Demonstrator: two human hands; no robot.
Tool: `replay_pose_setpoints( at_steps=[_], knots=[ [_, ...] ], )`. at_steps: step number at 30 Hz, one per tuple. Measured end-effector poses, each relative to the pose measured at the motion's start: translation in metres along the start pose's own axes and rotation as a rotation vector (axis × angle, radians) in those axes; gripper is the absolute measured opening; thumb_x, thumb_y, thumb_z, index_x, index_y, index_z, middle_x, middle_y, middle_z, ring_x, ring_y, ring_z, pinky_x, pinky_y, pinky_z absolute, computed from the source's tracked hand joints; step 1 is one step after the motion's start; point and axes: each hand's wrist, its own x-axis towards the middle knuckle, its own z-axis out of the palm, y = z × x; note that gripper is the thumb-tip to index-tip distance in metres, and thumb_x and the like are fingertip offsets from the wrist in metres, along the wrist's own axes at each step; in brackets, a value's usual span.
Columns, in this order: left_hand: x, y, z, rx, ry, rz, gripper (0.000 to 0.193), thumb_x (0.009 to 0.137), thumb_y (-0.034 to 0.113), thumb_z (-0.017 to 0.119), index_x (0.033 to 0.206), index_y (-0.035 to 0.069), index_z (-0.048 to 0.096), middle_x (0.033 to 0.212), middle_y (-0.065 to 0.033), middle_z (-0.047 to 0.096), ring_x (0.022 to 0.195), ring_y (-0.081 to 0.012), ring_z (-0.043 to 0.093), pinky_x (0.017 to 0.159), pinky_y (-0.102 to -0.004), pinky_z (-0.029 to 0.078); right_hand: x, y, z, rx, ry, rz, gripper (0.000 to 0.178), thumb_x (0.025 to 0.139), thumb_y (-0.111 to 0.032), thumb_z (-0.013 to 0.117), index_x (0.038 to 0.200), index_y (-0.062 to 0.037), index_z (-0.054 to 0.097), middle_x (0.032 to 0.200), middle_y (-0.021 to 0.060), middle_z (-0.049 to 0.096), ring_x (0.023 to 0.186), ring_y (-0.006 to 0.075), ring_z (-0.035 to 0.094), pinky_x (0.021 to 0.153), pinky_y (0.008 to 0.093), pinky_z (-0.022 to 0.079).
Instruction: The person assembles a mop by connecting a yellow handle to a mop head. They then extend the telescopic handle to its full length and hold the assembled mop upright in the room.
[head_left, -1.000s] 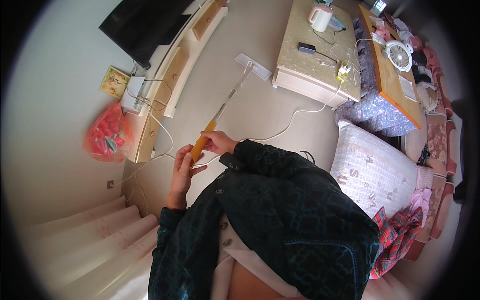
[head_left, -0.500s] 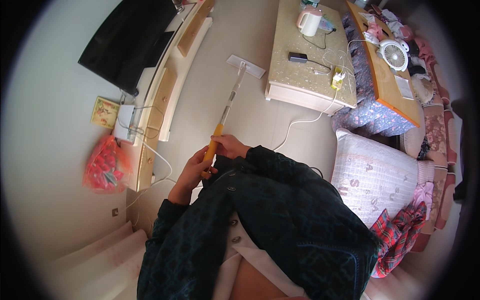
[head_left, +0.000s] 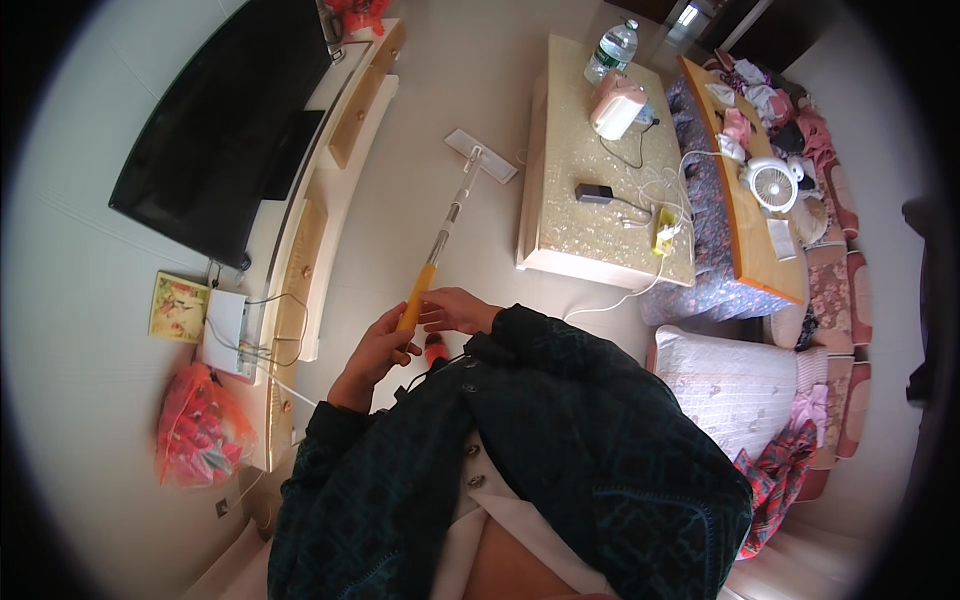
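Observation:
A flat mop reaches away from me across the floor, its yellow grip [head_left: 416,297] near my body and its silver pole running to a pale rectangular mop head [head_left: 481,156]. My left hand [head_left: 376,348] is wrapped round the lower end of the yellow grip. Higher up, from the right, my right hand [head_left: 460,311] meets the grip with loosely curled fingers; part of its hold is hidden. The mop head lies flat between the TV cabinet and the speckled table.
To the left stands a TV cabinet [head_left: 312,235] with a television [head_left: 215,125] and a hanging red bag [head_left: 205,425]. At right are a speckled table [head_left: 570,235] bearing a kettle [head_left: 618,106] and water bottle [head_left: 613,50], a covered seat [head_left: 715,385], and a white cable [head_left: 610,306] on the floor.
The mop head has slid farther ahead along the table's side. My right hand's fingers look looser on the grip. My view has tilted up, showing more of the far room.

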Motion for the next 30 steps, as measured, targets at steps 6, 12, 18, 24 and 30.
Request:
replay_pose_setpoints(
  at_steps=[6,12,18,24,30],
  knots=[
    [0.059,0.048,-0.015,-0.018,-0.102,-0.035,0.065,0.085,0.005,0.052,0.145,0.006,0.027,0.113,-0.0096,0.056,0.069,-0.014,0.056,0.049,-0.0185,0.041,0.033,-0.048,0.006,-0.042,0.029,0.039,0.037,0.096,-0.037,0.05,0.116,-0.0057,0.051,0.109,0.0081,0.059,0.097,0.0207,0.061,0.089,0.0356,0.05],
    [0.097,0.079,-0.021,0.042,-0.138,-0.038,0.066,0.083,0.004,0.05,0.145,0.008,0.026,0.115,-0.0108,0.056,0.066,-0.0149,0.057,0.051,-0.0219,0.048,0.071,-0.082,-0.012,0.102,0.03,0.066,0.035,0.096,-0.039,0.048,0.109,-0.0072,0.052,0.102,0.0062,0.059,0.095,0.0208,0.061,0.09,0.0369,0.049],
    [0.156,0.112,-0.037,0.067,-0.201,-0.065,0.069,0.083,0.004,0.05,0.146,0.009,0.022,0.119,-0.0121,0.053,0.069,-0.0185,0.062,0.054,-0.0236,0.05,0.118,-0.119,-0.047,0.228,-0.001,0.067,0.031,0.096,-0.035,0.05,0.107,-0.0051,0.052,0.104,0.0093,0.058,0.095,0.023,0.06,0.088,0.0369,0.05],
    [0.242,0.188,-0.027,0.131,-0.098,-0.107,0.068,0.081,0.002,0.049,0.144,0.011,0.025,0.109,-0.0128,0.054,0.067,-0.0194,0.062,0.05,-0.0238,0.047,0.168,-0.212,-0.093,0.214,-0.045,0.035,0.03,0.095,-0.035,0.049,0.099,-0.006,0.056,0.085,0.006,0.06,0.072,0.017,0.055,0.061,0.027,0.046],
    [0.341,0.276,0.013,0.154,-0.138,-0.171,0.067,0.083,0.003,0.049,0.145,0.01,0.024,0.11,-0.0136,0.052,0.074,-0.0221,0.063,0.06,-0.0274,0.052,0.179,-0.322,-0.156,0.109,-0.006,-0.096,0.029,0.094,-0.033,0.047,0.09,-0.0067,0.057,0.07,0.0046,0.054,0.053,0.0125,0.043,0.047,0.0256,0.035]
  ],
)
